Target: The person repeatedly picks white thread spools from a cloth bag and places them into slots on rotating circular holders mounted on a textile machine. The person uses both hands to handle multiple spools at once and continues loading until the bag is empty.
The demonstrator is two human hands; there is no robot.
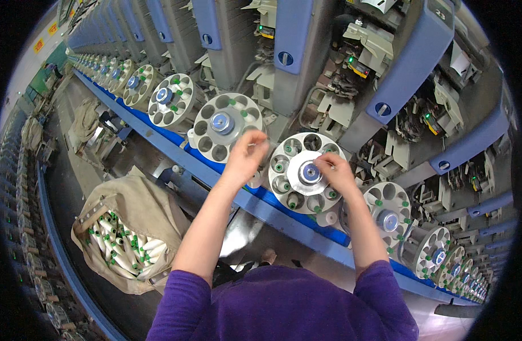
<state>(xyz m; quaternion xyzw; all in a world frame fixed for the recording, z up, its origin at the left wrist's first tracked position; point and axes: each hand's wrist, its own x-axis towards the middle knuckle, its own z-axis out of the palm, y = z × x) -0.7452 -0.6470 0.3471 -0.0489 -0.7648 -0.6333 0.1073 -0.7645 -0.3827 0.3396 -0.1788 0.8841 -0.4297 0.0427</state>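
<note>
In front of me is a round white magazine (276, 186) with a ring of pockets. Several pockets hold bobbins (292, 200) with green tips. A blue hub (310, 172) sits on a pale disc at its middle. Close to the hub's right side, my right hand (336, 171) has its thumb and fingers pinched together; anything between them is too small to make out. My left hand (249, 153) is raised between this magazine and the neighbouring magazine (204, 126) on the left. Its fingers are curled together and slightly blurred, and what they hold, if anything, cannot be seen.
A beige cloth sack (153, 210) full of white yarn bobbins (124, 250) with green ends stands at lower left. A blue rail (261, 209) runs beneath the row of magazines. Behind rise blue and grey machine columns (292, 40). Another machine row lines the far left.
</note>
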